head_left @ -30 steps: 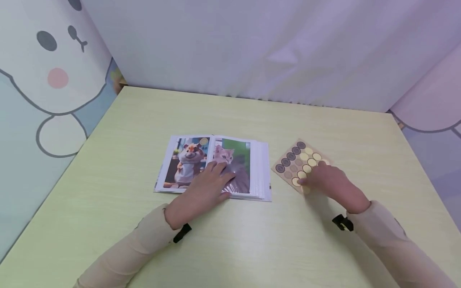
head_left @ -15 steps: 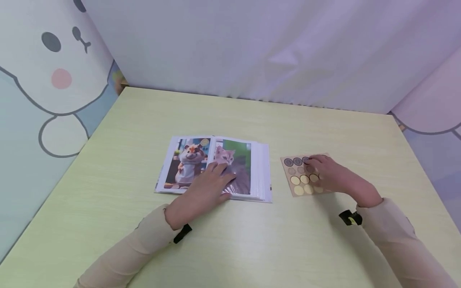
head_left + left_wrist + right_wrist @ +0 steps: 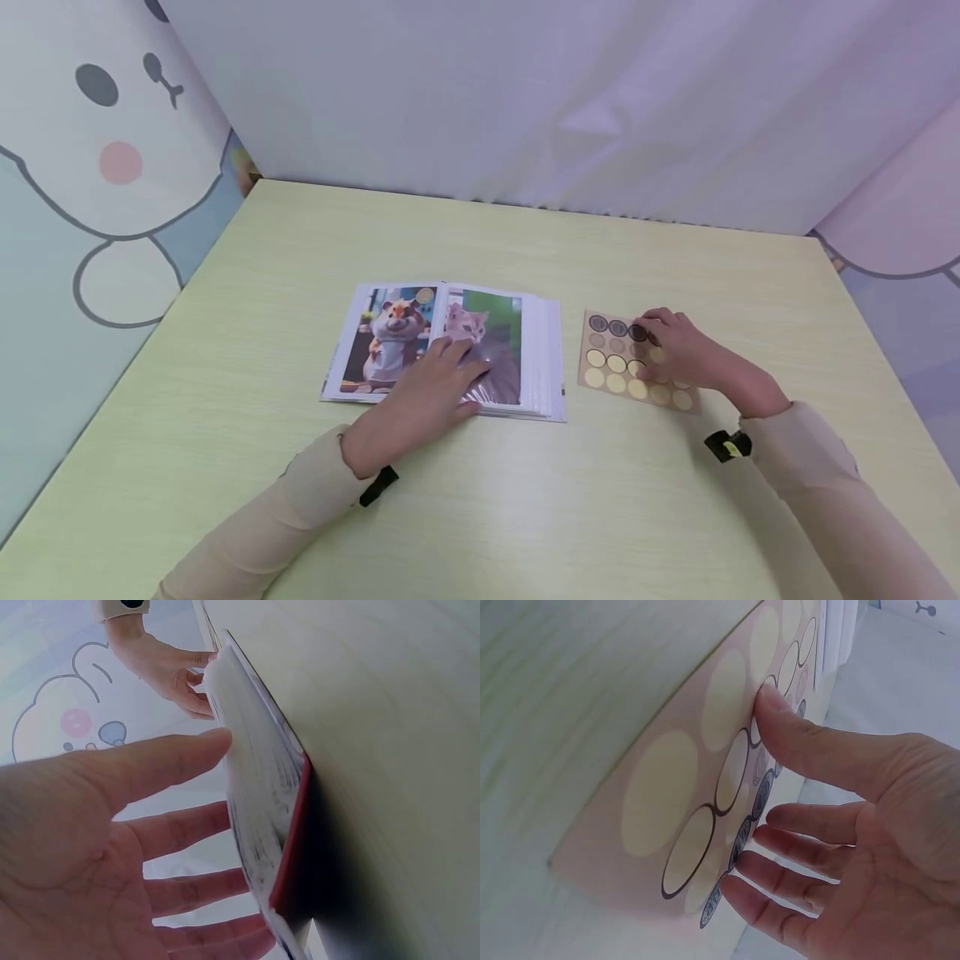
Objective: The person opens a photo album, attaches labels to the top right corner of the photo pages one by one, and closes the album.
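A photo album (image 3: pixel 540 354) lies spread on the table. Its left page has a hamster picture (image 3: pixel 386 342) with a round gold sticker (image 3: pixel 424 295) at the upper right corner; a cat picture (image 3: pixel 504 321) fills the right page. My left hand (image 3: pixel 423 396) rests across the pages with fingers spread, partly covering both pictures. To the right of the album lies a tan sheet of round stickers (image 3: pixel 617 364), in dark, tan and pale yellow rows. My right hand (image 3: pixel 690 354) touches its surface with thumb and fingertips, hiding its right part. In the right wrist view those fingers (image 3: pixel 772 881) are mostly straight.
The pale wooden table (image 3: pixel 495 508) extends around both items. A light curtain (image 3: pixel 510 100) hangs along its far edge, and a cartoon-printed cloth (image 3: pixel 120 167) stands at the left. Black wrist straps (image 3: pixel 729 446) sit at the sleeve cuffs.
The sticker sheet has turned from a diagonal position to nearly square with the table, under my right hand, which shifted along with it. My left hand and the album have stayed in place.
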### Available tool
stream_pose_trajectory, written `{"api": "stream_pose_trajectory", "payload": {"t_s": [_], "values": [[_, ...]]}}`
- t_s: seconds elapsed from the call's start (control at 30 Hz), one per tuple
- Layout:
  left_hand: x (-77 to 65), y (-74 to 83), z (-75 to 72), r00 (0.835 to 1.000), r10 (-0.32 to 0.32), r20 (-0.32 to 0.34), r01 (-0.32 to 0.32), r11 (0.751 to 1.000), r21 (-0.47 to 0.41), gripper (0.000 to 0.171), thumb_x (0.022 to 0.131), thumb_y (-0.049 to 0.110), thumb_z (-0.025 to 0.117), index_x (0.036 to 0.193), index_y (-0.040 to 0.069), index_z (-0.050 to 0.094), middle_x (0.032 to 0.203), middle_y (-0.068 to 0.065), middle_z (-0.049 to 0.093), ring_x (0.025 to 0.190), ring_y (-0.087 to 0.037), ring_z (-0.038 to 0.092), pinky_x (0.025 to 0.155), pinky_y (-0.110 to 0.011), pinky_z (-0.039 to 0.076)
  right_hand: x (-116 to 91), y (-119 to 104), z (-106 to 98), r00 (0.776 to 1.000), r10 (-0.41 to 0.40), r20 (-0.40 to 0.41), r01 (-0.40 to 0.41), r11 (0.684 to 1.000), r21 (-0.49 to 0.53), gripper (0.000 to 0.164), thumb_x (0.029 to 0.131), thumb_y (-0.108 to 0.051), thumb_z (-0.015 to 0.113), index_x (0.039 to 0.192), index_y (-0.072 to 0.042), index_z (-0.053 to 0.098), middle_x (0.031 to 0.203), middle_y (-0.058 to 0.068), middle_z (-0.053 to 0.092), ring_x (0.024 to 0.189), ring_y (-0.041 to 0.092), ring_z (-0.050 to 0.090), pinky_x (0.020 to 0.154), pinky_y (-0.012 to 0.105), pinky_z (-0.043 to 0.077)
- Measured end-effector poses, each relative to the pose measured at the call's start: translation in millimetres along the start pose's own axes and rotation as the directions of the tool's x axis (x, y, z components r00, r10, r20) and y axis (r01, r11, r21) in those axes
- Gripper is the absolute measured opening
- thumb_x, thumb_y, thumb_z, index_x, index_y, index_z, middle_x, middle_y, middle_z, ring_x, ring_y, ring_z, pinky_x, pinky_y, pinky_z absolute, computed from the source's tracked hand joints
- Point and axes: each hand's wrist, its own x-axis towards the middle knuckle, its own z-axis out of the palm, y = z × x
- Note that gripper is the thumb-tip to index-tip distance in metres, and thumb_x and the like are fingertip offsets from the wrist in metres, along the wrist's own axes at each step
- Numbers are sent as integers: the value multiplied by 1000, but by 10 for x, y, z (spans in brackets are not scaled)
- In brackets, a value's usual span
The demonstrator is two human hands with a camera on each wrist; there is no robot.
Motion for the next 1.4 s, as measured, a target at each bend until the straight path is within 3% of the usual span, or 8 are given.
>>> {"api": "stream_pose_trajectory", "payload": {"t_s": [0.2, 0.5, 0.7, 0.83, 0.93, 1.1, 1.4], "values": [[2, 8, -9, 1000, -6, 19, 6, 1000, -1, 50, 86, 35, 66, 130, 15, 55, 137, -11, 46, 127, -31, 40, 97, -46, 45, 32, 25, -17, 1000, -2, 17, 1, 998, 65, 64, 79, -17, 72, 128, 13, 43, 126, 28, 36, 113, 43, 35, 97, 58, 36], [2, 16, -16, 1000, 1, 11, -1, 1000, -3, 49, 85, 35, 66, 128, 15, 56, 135, -11, 47, 126, -32, 41, 97, -48, 45, 31, -20, -34, 999, -32, -22, 31, 999, -27, 53, 81, -15, 71, 121, 12, 50, 118, 23, 45, 103, 37, 42, 88, 52, 40], [3, 10, -16, 1000, 1, 5, -1, 1000, 6, 49, 85, 36, 66, 128, 15, 56, 136, -11, 47, 126, -32, 41, 98, -47, 44, -1, -45, -35, 998, -43, -38, 43, 999, 4, 49, 81, -13, 70, 119, 13, 51, 114, 22, 47, 101, 35, 46, 88, 50, 43], [6, 11, -13, 1000, -9, 13, 9, 1000, 11, 49, 86, 36, 65, 129, 15, 56, 137, -11, 46, 127, -31, 40, 97, -47, 45, -21, -51, 21, 993, -54, -104, 47, 996, -70, 45, 78, -13, 73, 112, 12, 55, 105, 20, 51, 95, 34, 50, 82, 48, 47], [1, 14, -15, 1000, -16, 13, 16, 1000, 18, 50, 85, 36, 66, 130, 16, 55, 137, -11, 46, 127, -31, 40, 96, -47, 46, -30, -87, 51, 991, -21, -135, 9, 996, -88, 40, 80, -12, 70, 110, 10, 56, 103, 19, 52, 93, 33, 53, 80, 48, 48], [-4, 10, -4, 1000, -17, 4, 17, 1000, 16, 50, 85, 35, 66, 130, 17, 55, 138, -11, 45, 127, -31, 41, 93, -47, 48, -47, -154, 71, 985, 62, -163, -68, 997, -29, 31, 83, -8, 65, 108, 8, 58, 104, 20, 55, 92, 34, 56, 81, 49, 47], [-7, 10, -6, 1000, -6, -6, 6, 1000, 2, 49, 85, 35, 66, 129, 16, 55, 136, -11, 46, 126, -32, 41, 94, -48, 47, -62, -179, 78, 972, 87, -219, -88, 996, 6, 9, 87, -7, 60, 93, 0, 60, 86, 10, 64, 73, 21, 58, 69, 41, 49]]}}
